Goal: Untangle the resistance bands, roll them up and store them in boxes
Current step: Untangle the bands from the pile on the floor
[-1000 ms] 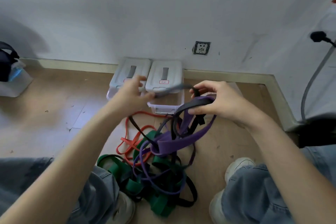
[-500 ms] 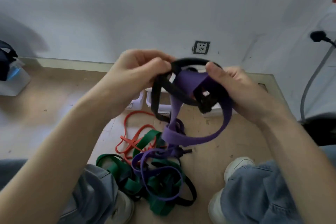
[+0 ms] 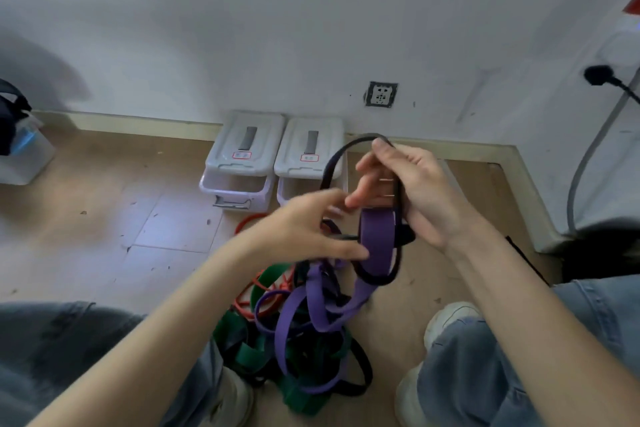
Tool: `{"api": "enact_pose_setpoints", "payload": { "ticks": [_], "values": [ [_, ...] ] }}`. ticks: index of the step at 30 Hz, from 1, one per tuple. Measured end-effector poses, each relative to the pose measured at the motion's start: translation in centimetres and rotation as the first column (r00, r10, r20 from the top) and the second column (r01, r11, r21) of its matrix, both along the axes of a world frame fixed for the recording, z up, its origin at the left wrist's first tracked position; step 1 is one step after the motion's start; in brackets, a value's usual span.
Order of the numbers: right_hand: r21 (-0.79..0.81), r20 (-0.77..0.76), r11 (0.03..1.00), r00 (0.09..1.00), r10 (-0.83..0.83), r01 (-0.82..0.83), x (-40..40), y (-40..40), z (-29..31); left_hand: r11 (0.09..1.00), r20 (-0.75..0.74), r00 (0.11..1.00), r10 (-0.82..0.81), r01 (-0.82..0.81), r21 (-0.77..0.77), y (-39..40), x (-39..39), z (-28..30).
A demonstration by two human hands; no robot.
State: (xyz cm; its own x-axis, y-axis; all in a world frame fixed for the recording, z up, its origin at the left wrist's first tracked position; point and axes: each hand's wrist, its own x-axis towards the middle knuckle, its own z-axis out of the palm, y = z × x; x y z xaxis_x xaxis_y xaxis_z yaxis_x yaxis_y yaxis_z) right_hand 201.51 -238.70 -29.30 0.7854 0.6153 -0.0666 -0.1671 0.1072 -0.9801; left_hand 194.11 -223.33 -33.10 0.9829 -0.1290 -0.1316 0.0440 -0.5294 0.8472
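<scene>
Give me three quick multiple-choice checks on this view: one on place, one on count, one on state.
1. Where do the storage boxes stand?
A. Against the wall's foot
B. Between the shoes
C. On the person's lap

2. How many lidded boxes stand side by side there?
A. One
B. Two
C. Four

3. What does the right hand hold?
A. Nothing
B. A box lid
C. The black band

Key: 1 A, both sit by the skirting under the socket. 2 B, two grey lids show. 3 C, its fingers curl round the black loop, raised above the tangled pile.
</scene>
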Motion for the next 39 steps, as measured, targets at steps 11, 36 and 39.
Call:
{"api": "enact_pose_setpoints", "payload": {
  "ticks": [11,36,39],
  "values": [
    [-0.749,0.471,0.616,0.850,0.237,0.243,-0.3,-1.0,-0.4,0.992,-0.105,0.989,0.108,-0.114,-0.055,0.9,-0.1,-1.6],
    [-0.815,0.435,0.519,0.863,0.256,0.257,2.0,-2.9,-1.7,0.963,0.281,0.958,0.058,-0.128,0.238,0.7,-0.5,6.6],
    [-0.342,0.263,0.920,0.920,0.290,-0.192,1.3,-2.2,-0.2,0.991,0.301,0.944,0.133,-0.118,-0.067,0.9,0.1,9.0]
  ]
}}
